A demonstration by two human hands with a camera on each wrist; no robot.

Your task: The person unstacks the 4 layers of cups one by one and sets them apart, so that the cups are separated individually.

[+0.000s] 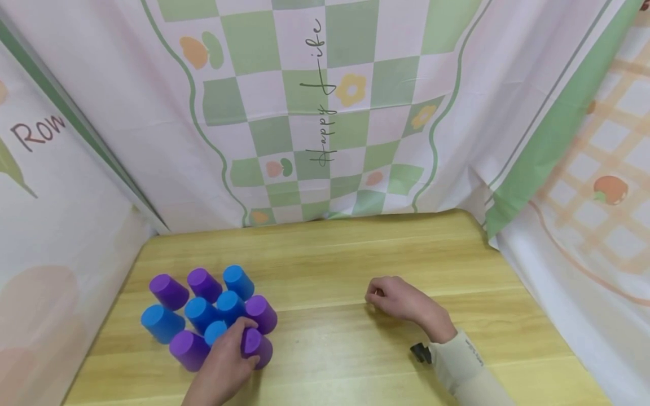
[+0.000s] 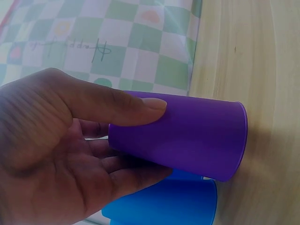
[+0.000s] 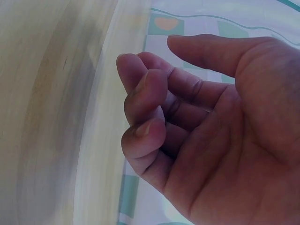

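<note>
A purple cup [image 1: 261, 348] stands at the near right corner of a cluster of cups on the left side of the table. My left hand [image 1: 223, 361] grips it by thumb and fingers near its narrow end. The left wrist view shows the thumb lying along the purple cup's side [image 2: 197, 136], its wide rim toward the tabletop. A blue cup [image 2: 173, 201] sits just beyond the fingers there. Over the table's right half, my right hand [image 1: 406, 304] holds nothing, its fingers loosely curled; the right wrist view shows the bare palm [image 3: 225, 140].
Several other upside-down cups stand close together, among them a purple one [image 1: 189, 349], a blue one [image 1: 162, 323] and another purple one [image 1: 261, 314]. The wooden table [image 1: 325, 270] meets a checked curtain [image 1: 325, 186] at the back. A small black object [image 1: 421, 353] is at the right sleeve.
</note>
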